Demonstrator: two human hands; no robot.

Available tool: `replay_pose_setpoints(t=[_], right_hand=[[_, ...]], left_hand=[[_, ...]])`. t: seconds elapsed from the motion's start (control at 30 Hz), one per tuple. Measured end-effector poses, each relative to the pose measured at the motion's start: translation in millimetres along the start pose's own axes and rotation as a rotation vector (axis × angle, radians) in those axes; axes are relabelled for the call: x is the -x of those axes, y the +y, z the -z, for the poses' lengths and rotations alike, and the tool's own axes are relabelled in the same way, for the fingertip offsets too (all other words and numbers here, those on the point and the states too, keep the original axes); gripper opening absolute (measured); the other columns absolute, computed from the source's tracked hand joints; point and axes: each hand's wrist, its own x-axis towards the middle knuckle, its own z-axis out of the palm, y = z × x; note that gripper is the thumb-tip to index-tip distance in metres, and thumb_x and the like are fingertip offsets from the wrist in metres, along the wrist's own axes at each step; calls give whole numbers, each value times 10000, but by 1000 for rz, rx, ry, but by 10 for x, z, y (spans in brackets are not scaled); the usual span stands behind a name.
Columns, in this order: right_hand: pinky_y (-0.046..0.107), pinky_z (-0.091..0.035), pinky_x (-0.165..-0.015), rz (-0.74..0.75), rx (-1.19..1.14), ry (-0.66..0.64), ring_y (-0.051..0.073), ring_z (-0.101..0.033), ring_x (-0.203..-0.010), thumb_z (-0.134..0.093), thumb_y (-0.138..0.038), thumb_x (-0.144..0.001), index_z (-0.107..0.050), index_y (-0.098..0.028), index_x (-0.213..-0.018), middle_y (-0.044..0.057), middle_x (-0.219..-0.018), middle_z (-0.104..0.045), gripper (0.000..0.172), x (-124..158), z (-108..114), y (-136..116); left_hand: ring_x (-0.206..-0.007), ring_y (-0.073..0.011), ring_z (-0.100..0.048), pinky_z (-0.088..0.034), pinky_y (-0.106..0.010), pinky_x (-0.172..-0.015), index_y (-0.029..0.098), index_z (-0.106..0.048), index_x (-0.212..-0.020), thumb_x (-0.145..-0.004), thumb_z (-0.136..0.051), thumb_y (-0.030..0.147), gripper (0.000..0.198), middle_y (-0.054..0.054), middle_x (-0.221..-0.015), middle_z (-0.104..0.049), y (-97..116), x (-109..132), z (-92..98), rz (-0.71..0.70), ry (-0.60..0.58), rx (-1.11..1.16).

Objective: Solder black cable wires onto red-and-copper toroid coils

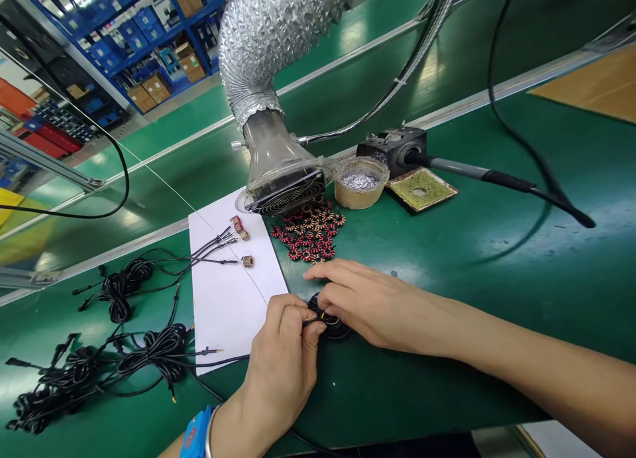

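My left hand [285, 352] pinches the end of a black cable, whose thin wire tips show between thumb and fingers. Beneath both hands lies a round black part [338, 330], mostly covered by them. My right hand [365, 302] bends over this part, its thumb and fingertips pressed together by the wire ends, one of them yellow. Whether the right fingers grip a wire or the black part is hidden. Just beyond the hands is a pile of small red-and-copper wound ring coils [313, 229].
A white sheet [223, 305] carries a few coils and cable ends. Bundled black cables [154, 352] lie at left. A fume extractor nozzle [283, 170] hangs over the coils. Behind stand a solder cup [362, 183], a yellow sponge [422, 188] and a soldering iron [472, 171] in its holder.
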Motion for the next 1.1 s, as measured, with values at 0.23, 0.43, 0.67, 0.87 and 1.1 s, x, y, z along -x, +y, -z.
replay_pose_setpoints(t=[0.23, 0.43, 0.67, 0.87, 1.1], right_hand=[[422, -507, -842, 97, 256, 128, 274, -545, -1049, -361, -102, -972, -597, -111, -825, 160, -1200, -579, 278, -23, -72, -71], [441, -499, -847, 92, 188, 56, 272, -549, -1034, -379, -67, -940, -605, -108, -882, 154, -1144, -588, 237, -28, -86, -35], [359, -485, -875, -53, -238, -40, 212, -574, -995, -486, -76, -891, -592, -140, -967, 103, -1073, -591, 145, -64, 60, 58], [359, -463, -919, -125, -400, -215, 245, -576, -1037, -766, -178, -667, -550, -138, -1211, 89, -1153, -595, 587, -90, 144, 140], [338, -454, -891, -87, -380, -316, 253, -524, -1066, -834, -217, -617, -533, -163, -1249, 74, -1100, -569, 702, -80, 93, 133]], left_hand=[[-815, -161, -582, -511, -262, -667, 186, -507, -925, -936, -456, 119, 85, -55, -921, -530, 16, -1, -6, 24, 8, -39], [-786, -147, -566, -486, -237, -624, 189, -504, -916, -933, -458, 109, 94, -43, -899, -517, 28, -2, 7, 21, 12, -30], [-819, -154, -552, -478, -259, -681, 176, -515, -906, -930, -456, 118, 86, -56, -911, -518, -14, -16, 33, 41, -39, 23], [-836, -167, -543, -467, -276, -695, 179, -510, -898, -935, -441, 142, 86, -59, -917, -520, -6, -26, 48, 75, -79, 87], [-844, -169, -538, -467, -289, -710, 190, -503, -899, -941, -427, 169, 89, -59, -931, -521, -22, -5, 58, 132, -127, 191]])
